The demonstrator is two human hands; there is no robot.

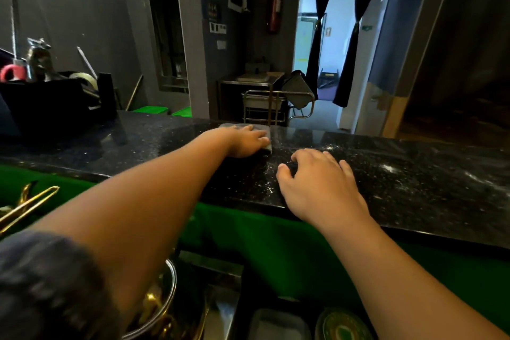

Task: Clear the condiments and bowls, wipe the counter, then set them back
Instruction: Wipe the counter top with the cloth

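Observation:
A black speckled stone counter runs across the view, with pale crumbs or powder scattered on it. My left hand reaches to the counter's far edge and presses flat on a grey folded cloth. Closer to me, my right hand rests on the counter with fingers loosely curled and nothing in it. No condiments or bowls stand on the stretch of counter between my hands.
A black box with tools and a tape roll sits at the counter's left end. Below the counter, on my side, are gold tongs, a metal pot, a grey tray and a green-lidded container. A metal trolley stands beyond the counter.

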